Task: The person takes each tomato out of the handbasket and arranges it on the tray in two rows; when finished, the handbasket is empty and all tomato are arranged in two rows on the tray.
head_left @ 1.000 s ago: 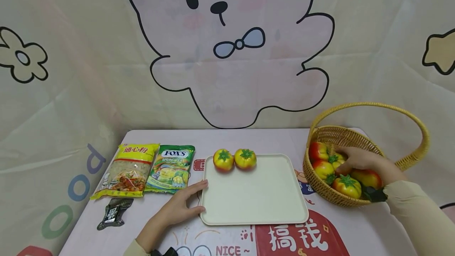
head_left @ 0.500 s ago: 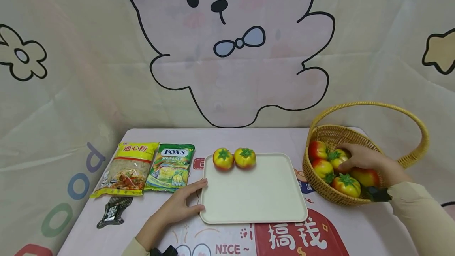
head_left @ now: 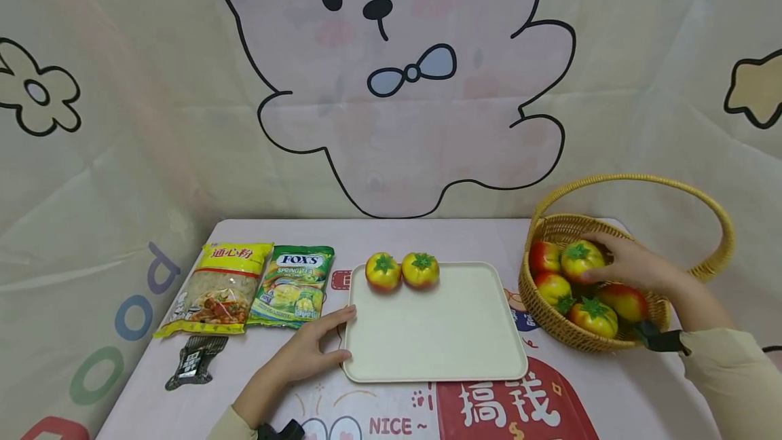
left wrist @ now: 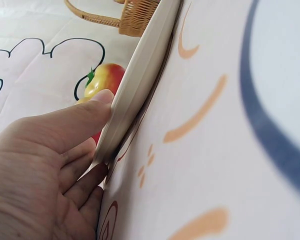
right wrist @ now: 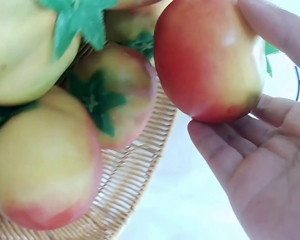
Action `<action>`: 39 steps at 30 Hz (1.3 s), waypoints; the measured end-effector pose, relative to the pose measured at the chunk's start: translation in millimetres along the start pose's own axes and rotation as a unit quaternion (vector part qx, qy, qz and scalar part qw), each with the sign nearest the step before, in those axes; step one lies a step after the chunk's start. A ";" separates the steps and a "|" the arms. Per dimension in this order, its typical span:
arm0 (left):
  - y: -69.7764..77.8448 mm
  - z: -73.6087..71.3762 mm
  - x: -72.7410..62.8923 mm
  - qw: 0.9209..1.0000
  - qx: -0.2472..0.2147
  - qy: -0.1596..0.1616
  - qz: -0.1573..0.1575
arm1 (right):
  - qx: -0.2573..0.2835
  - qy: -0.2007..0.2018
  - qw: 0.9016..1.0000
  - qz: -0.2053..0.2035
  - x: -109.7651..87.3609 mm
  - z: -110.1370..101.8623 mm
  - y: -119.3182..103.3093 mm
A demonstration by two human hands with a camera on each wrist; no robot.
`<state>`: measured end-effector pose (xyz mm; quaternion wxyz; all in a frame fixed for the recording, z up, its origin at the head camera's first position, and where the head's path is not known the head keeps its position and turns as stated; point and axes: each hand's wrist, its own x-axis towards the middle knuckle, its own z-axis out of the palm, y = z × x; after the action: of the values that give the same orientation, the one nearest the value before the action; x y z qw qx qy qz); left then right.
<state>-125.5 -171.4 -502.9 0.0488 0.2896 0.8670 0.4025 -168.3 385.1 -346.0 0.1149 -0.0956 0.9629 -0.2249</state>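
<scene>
My right hand (head_left: 638, 263) holds a yellow-and-red tomato (head_left: 582, 261) with a green star-shaped leaf top, thumb on one side and fingers on the other. That tomato (right wrist: 207, 60) is raised above the others in the right wrist view. Below it the wicker basket (head_left: 550, 328) contains several more such tomatoes (head_left: 594, 318). My left hand (head_left: 305, 352) touches the left edge of a cream tray (head_left: 436, 331), fingers mostly straight. In the left wrist view the thumb lies at the tray's rim (left wrist: 140, 75). Two tomatoes (head_left: 402, 271) sit side by side at the tray's back left.
Left of the tray lie a yellow pasta bag (head_left: 220, 287), a green FOX'S candy bag (head_left: 293, 284) and a small black packet (head_left: 195, 362). The basket's tall handle (head_left: 635, 178) arches over its opening. A printed cloth (head_left: 391, 419) covers the table; a curtain hangs behind.
My right hand has lifted a tomato slightly out from among the others in the basket, so more of it shows. The left hand and tray stay in place.
</scene>
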 end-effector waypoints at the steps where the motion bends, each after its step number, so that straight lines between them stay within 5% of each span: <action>1: -0.3 0.2 0.1 1.000 0.000 0.000 0.001 | 0.000 0.004 1.000 -0.004 -1.2 0.0 -2.4; 19: -1.9 0.3 0.2 1.000 -0.001 -0.002 -0.002 | 0.017 0.068 0.996 -0.053 -14.8 19.4 -43.0; 28: -2.7 1.5 0.1 1.000 0.007 0.004 0.001 | 0.073 0.070 0.993 -0.059 -15.2 32.8 -63.6; 39: -0.1 -0.3 0.3 1.000 -0.004 -0.003 -0.006 | 0.179 0.100 0.969 -0.136 -4.7 64.5 -81.0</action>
<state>-125.9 -171.5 -502.7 0.0546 0.2856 0.8670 0.4046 -136.1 288.4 -364.6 0.0020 -0.1806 0.8914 -0.4156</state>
